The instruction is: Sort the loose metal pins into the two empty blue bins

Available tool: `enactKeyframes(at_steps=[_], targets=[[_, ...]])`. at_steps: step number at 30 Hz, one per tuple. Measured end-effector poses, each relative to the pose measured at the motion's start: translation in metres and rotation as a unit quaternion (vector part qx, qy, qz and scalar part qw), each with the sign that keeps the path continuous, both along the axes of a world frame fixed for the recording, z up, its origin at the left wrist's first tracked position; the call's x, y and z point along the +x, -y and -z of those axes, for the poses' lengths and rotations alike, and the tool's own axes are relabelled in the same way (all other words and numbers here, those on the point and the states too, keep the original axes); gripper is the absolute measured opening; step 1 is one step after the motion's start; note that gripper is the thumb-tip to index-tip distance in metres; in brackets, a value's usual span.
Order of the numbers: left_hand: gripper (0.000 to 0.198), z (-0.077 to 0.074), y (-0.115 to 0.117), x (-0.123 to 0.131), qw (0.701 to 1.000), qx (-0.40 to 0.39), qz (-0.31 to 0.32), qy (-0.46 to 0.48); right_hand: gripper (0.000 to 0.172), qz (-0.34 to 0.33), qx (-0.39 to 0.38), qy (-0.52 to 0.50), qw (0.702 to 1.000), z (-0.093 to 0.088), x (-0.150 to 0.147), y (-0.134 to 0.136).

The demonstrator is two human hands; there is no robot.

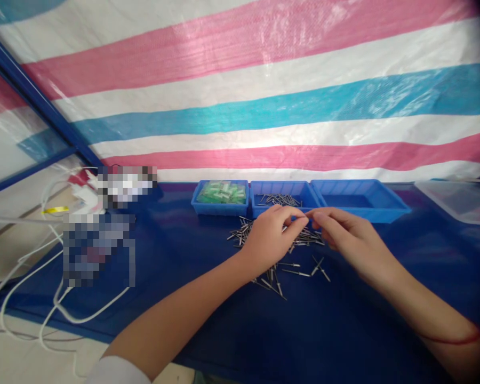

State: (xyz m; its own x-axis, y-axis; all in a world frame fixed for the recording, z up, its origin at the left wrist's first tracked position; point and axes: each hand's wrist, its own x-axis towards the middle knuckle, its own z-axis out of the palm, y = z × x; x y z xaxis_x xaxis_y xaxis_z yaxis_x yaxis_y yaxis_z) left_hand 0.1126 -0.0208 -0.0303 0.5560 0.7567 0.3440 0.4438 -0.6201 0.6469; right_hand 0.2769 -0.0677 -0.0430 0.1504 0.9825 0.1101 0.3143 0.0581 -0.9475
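Note:
My left hand (268, 237) and my right hand (350, 234) meet fingertip to fingertip above a pile of metal pop rivets (242, 233). Both are closed in a pinch, thumb against forefinger. Whatever lies between the fingertips is too small and covered to make out. Part of the pile is hidden behind my left hand. Several loose rivets (296, 272) lie nearer to me on the dark blue tabletop (336, 330). Just beyond my hands, a blue bin (260, 186) holds more rivets.
Left of the rivet bin, another blue bin (220, 209) contains small green-and-clear packets (223, 192). A wider blue bin (364, 214) stands to the right, near a translucent plastic lid or tray (456, 200). White cables (92, 321) trail over the table's left side. Striped sheeting (240, 114) hangs behind.

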Motion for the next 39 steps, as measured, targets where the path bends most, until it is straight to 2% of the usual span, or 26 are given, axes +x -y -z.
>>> enactKeyframes(at_steps=[4, 7, 11, 18, 24, 28, 31, 36, 39], targets=[[0.023, 0.005, 0.012, -0.013, 0.982, -0.121, -0.002, 0.145, 0.038, -0.094, -0.114, -0.107, 0.983, -0.007, -0.020, 0.011], [0.024, 0.008, 0.017, -0.015, 0.969, -0.164, -0.007, 0.185, 0.037, -0.109, -0.138, -0.196, 0.965, -0.008, -0.029, 0.015], [0.021, 0.008, 0.017, -0.016, 0.968, -0.156, -0.023, 0.196, 0.032, -0.095, -0.135, -0.258, 0.952, -0.007, -0.031, 0.015], [0.017, 0.008, 0.013, -0.019, 0.968, -0.114, -0.020, 0.222, 0.029, -0.093, -0.154, -0.298, 0.938, -0.005, -0.035, 0.016], [0.016, 0.005, 0.011, -0.023, 0.976, -0.089, -0.021, 0.199, 0.024, -0.018, -0.068, -0.278, 0.958, -0.004, -0.033, 0.015], [0.017, 0.004, 0.009, -0.026, 0.979, -0.081, -0.008, 0.185, 0.022, -0.010, -0.017, -0.245, 0.969, -0.004, -0.030, 0.017], [0.020, 0.004, 0.009, -0.027, 0.984, -0.083, 0.010, 0.157, 0.020, -0.019, 0.030, -0.185, 0.982, -0.005, -0.030, 0.020], [0.023, 0.003, 0.010, -0.028, 0.988, -0.083, 0.060, 0.115, 0.018, 0.031, 0.067, -0.054, 0.996, -0.011, -0.032, 0.021], [0.027, 0.002, 0.009, -0.029, 0.992, -0.079, 0.036, 0.093, 0.020, 0.038, 0.074, 0.001, 0.997, -0.014, -0.029, 0.013]])
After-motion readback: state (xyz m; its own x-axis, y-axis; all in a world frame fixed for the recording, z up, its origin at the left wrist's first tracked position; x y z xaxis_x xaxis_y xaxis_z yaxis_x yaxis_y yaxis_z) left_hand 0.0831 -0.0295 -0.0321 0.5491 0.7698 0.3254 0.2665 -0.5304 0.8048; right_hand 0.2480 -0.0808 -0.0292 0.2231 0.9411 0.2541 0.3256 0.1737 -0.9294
